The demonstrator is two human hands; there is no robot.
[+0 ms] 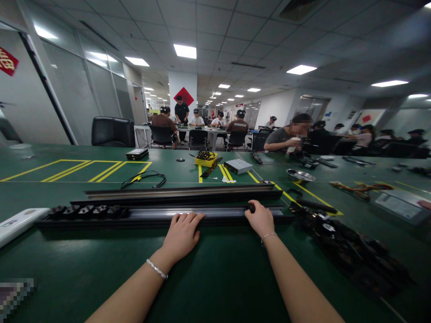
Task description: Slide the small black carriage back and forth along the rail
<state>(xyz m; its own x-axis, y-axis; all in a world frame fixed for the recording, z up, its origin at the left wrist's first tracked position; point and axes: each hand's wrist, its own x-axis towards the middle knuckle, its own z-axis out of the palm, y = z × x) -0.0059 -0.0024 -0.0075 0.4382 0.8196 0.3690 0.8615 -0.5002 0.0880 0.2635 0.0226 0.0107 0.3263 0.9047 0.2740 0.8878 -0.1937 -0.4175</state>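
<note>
A long black channel with a silvery inner strip (148,212) lies crosswise on the table in front of me. Several black ribbed pieces (85,211) sit in a row in its left end. My left hand (184,229) rests on the channel's near edge, fingers extended over it and thumb apart. Towards the right end, my right hand (261,220) pinches a small black part (250,208) between thumb and fingers, at the channel's inner strip. Its lower side is hidden by the fingers. A second long channel (182,194) lies just behind, roughly parallel.
The green table (208,273) bears a white box-like object (22,223) at left and a dark mechanical assembly (346,246) at right. Behind are a black cable (144,179), yellow tray (205,159), grey box (238,166) and metal bowl (301,175). A person (286,137) sits across.
</note>
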